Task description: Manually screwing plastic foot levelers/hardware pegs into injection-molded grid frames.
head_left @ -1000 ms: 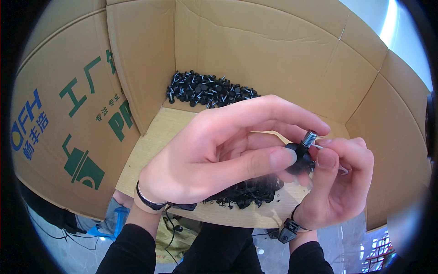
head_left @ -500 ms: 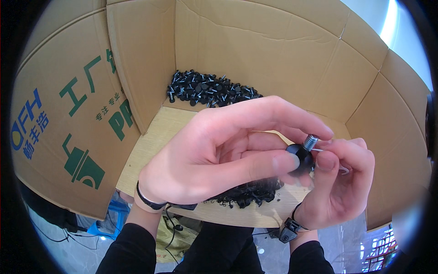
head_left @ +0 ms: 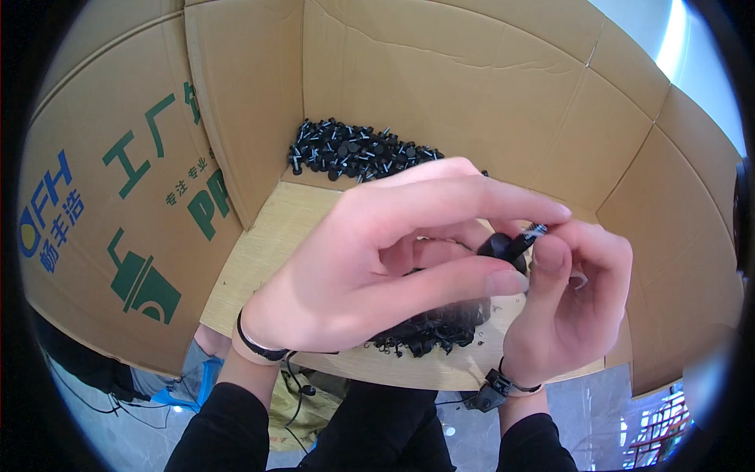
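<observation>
Head view: left hand (head_left: 393, 244) holds a black bolt (head_left: 514, 248), round-headed and threaded.

The held part (head_left: 515, 247) looks like smooth black plastic, and its threaded end (head_left: 536, 232) has a metallic shine. The heap of parts (head_left: 354, 149) combines black plastic with bright metal. The walls (head_left: 440, 94) are matt cardboard, slightly creased; the tabletop (head_left: 263, 244) seems smooth pale wood. The sleeves (head_left: 220, 433) are matt cloth, the floor (head_left: 570, 433) glossy.

Bright; white glare (head_left: 674, 35) upper right, edges bowed
</observation>
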`<state>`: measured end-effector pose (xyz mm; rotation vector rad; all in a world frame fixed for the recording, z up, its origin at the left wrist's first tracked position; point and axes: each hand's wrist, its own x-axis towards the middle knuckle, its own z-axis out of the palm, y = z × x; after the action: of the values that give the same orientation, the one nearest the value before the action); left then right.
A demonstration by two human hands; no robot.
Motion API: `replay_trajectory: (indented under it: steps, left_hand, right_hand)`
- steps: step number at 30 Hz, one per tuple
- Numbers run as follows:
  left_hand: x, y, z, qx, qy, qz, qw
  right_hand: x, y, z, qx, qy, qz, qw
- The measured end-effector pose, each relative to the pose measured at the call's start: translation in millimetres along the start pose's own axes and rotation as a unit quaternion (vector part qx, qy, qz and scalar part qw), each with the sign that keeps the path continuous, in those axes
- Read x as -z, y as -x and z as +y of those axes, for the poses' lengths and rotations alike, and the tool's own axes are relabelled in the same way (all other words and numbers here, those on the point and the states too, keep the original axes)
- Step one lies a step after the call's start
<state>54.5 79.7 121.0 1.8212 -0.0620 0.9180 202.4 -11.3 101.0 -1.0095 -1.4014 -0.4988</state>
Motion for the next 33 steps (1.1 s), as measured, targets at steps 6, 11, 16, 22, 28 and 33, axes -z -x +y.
replay_trajectory:
  steps: [6,11,16,22,28,33]
  left_hand:
    - [-2.6,-7.0,0.0,0.013,0.110,0.092,0.990]
    - [7.1,-7.7,-0.2,0.044,0.078,0.101,0.991]
    - [11.0,-9.4,-8.5,0.027,0.073,0.057,0.995]
    - [8.6,-8.3,-10.1,-0.034,0.016,0.090,0.995]
    - [13.5,-9.1,-7.1,-0.135,-0.255,0.049,0.956]
    - [13.0,-16.2,-27.1,-0.259,-0.369,0.026,0.892]
  right_hand:
    - [10.7,-11.5,7.4,-0.125,-0.105,0.052,0.985]
    - [2.4,-22.7,17.9,0.076,-0.108,-0.059,0.989]
    - [0.9,-19.8,21.6,0.133,0.004,-0.071,0.989]
    - [-3.0,-19.2,21.7,0.141,0.011,-0.041,0.989]
    - [-2.0,-19.8,13.6,0.054,0.002,-0.051,0.997]
    - [9.0,-17.5,25.4,-0.066,-0.070,-0.040,0.995]
